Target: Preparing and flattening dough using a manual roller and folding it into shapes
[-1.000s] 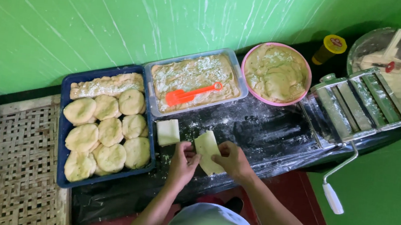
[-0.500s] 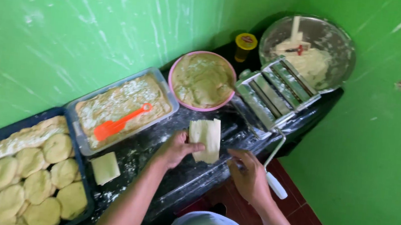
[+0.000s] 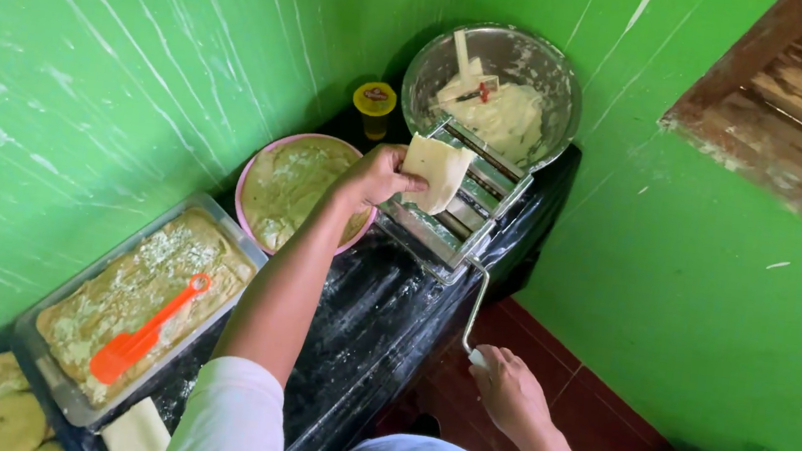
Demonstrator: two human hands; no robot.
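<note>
Since the earlier frame, left hand (image 3: 377, 174) has carried the dough sheet (image 3: 437, 171) up from the table edge to the top of the rolling machine, and right hand (image 3: 507, 389) has closed over the end of the crank handle (image 3: 474, 304).

Green walls enclose the corner. Black table (image 3: 380, 324), dusted with flour, runs along the left wall. Clear rectangular tray (image 3: 138, 311) holds greenish filling with an orange spatula (image 3: 148, 330) lying in it. Metal bowl (image 3: 497, 85) in the corner holds pale dough. Pink bowl (image 3: 294, 193) of green filling stands between tray and machine. Metal rolling machine (image 3: 458, 212) sits at the table edge.

Left hand pinches the sheet between thumb and fingers, holding it upright over the rollers. Right hand is wrapped shut around the crank grip. Small yellow-lidded jar (image 3: 374, 104) stands behind the pink bowl.
</note>
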